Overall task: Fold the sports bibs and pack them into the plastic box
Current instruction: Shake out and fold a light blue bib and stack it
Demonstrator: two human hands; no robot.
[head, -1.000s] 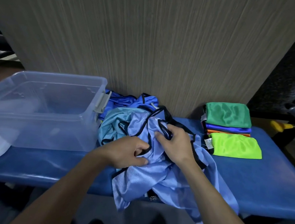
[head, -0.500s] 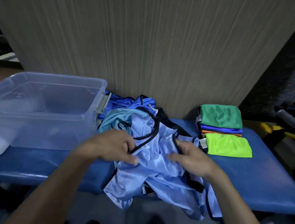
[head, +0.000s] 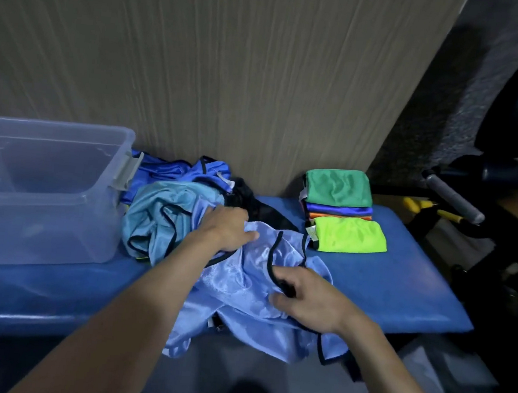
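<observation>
Both forearms come into view bare from the bottom edge up to the wrists, with no sleeve or cuff showing on either. The left hand [head: 228,229] wears nothing: no glove, ring or band that can be made out. The right hand [head: 308,298] is the same, bare across the back and knuckles, and its wrist carries no watch or strap. The fingernails are too blurred to describe. Low in the middle, between the arms, sits a dark shape that may be part of the person's clothing or footwear, but it is too dim to tell.
</observation>
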